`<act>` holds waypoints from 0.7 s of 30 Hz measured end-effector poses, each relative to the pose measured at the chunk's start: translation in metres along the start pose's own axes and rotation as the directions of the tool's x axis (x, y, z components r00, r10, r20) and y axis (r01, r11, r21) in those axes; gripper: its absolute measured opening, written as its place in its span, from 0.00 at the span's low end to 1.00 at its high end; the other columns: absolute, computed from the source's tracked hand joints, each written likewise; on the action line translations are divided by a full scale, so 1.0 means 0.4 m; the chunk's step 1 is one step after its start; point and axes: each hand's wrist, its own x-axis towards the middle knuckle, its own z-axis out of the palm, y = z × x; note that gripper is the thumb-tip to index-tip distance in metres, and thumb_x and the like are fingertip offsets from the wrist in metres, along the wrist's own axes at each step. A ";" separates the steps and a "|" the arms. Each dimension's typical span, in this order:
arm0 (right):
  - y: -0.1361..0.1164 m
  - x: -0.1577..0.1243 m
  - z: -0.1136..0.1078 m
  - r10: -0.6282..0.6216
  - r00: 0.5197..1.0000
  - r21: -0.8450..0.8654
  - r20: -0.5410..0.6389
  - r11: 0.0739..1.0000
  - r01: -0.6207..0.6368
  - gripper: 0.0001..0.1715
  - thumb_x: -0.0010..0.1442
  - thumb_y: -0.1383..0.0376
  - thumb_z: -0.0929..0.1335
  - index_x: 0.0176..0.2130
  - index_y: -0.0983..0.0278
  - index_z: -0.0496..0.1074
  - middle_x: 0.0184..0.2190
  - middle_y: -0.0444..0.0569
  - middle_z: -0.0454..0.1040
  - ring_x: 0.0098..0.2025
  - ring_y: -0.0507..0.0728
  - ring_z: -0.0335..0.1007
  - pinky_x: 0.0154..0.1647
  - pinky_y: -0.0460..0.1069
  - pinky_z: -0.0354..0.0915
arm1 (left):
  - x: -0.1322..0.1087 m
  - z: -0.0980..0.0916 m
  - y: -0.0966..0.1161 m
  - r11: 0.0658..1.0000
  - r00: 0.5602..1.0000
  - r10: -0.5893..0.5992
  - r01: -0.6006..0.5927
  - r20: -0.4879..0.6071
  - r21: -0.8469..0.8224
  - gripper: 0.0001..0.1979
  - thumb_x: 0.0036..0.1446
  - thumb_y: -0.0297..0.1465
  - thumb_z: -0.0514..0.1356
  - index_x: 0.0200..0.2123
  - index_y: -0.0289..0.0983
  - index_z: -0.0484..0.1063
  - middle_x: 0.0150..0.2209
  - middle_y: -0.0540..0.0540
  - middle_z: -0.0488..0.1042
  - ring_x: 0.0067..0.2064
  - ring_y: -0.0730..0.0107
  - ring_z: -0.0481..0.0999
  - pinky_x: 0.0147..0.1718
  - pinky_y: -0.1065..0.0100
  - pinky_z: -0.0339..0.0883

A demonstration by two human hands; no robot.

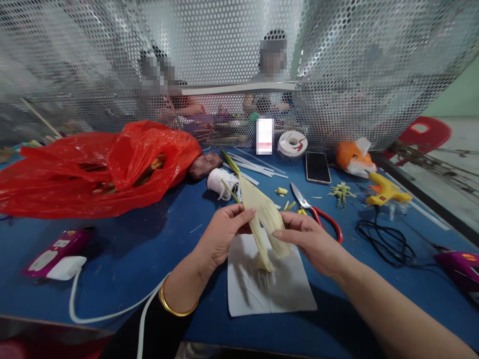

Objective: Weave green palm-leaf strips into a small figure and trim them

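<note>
My left hand (224, 232) pinches a pale yellow dried leaf strip (264, 214) at its left edge. My right hand (309, 239) holds the same strip from the right, fingers closed on it. The strip hangs over a white sheet (273, 291) lying on the blue table (130, 254). A gold bangle (175, 306) circles my left wrist. Red-handled scissors (318, 214) lie just beyond my right hand.
A red plastic bag (97, 167) fills the left. A white thread spool (219, 180), green strips (254, 167), a tape roll (292, 143), a phone (318, 167), a yellow glue gun (385, 192) with black cord (385, 242) lie around. Two people sit behind a perforated screen (355, 75).
</note>
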 end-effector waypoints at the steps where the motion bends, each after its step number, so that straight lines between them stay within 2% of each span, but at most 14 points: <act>1: 0.001 0.001 0.004 0.002 1.000 -0.002 0.003 1.000 -0.002 0.13 0.51 0.59 0.75 0.37 0.62 0.78 0.33 0.47 0.77 0.34 0.55 0.71 0.38 0.50 0.65 | 0.000 0.003 -0.002 1.000 1.000 0.006 -0.006 -0.021 -0.015 0.14 0.47 0.39 0.70 0.33 0.35 0.79 0.29 0.46 0.79 0.30 0.69 0.75 0.34 0.68 0.69; 3: 0.002 0.003 0.010 -0.018 0.999 -0.021 -0.035 1.000 0.018 0.14 0.52 0.56 0.75 0.34 0.62 0.76 0.31 0.46 0.76 0.33 0.54 0.69 0.36 0.49 0.63 | -0.003 0.007 -0.004 0.999 0.999 0.033 -0.032 -0.027 0.028 0.13 0.46 0.37 0.70 0.32 0.34 0.79 0.28 0.47 0.78 0.29 0.71 0.73 0.32 0.69 0.67; 7: 0.008 0.009 0.013 -0.098 0.982 -0.129 -0.162 0.989 0.077 0.20 0.51 0.49 0.75 0.27 0.63 0.72 0.24 0.43 0.69 0.27 0.52 0.61 0.29 0.48 0.57 | -0.012 0.012 0.001 0.976 0.996 0.066 -0.077 0.057 0.205 0.10 0.47 0.36 0.69 0.28 0.34 0.78 0.24 0.51 0.72 0.26 0.75 0.66 0.27 0.72 0.61; 10: 0.009 0.008 0.006 -0.105 0.970 -0.157 -0.219 0.985 0.071 0.21 0.51 0.49 0.74 0.24 0.63 0.71 0.22 0.42 0.66 0.25 0.51 0.57 0.25 0.47 0.53 | -0.015 0.015 0.009 0.973 0.995 0.091 -0.096 0.030 0.212 0.11 0.49 0.38 0.67 0.23 0.36 0.75 0.21 0.52 0.69 0.24 0.75 0.64 0.26 0.71 0.60; 15: -0.008 -0.001 -0.002 -0.069 0.964 -0.108 -0.257 0.993 0.042 0.21 0.49 0.50 0.76 0.24 0.63 0.70 0.19 0.41 0.65 0.21 0.50 0.56 0.21 0.46 0.51 | -0.014 0.011 0.014 0.971 0.994 0.107 -0.105 0.001 0.215 0.12 0.49 0.37 0.67 0.21 0.36 0.74 0.21 0.51 0.69 0.24 0.75 0.64 0.26 0.71 0.61; 21: -0.041 -0.014 -0.022 -0.024 0.940 -0.001 -0.340 1.000 0.026 0.18 0.47 0.54 0.77 0.25 0.62 0.70 0.18 0.41 0.66 0.18 0.49 0.57 0.17 0.45 0.52 | -0.003 -0.025 0.033 0.965 0.989 0.126 -0.106 -0.071 0.241 0.11 0.47 0.38 0.68 0.24 0.36 0.76 0.23 0.50 0.72 0.25 0.74 0.66 0.27 0.71 0.61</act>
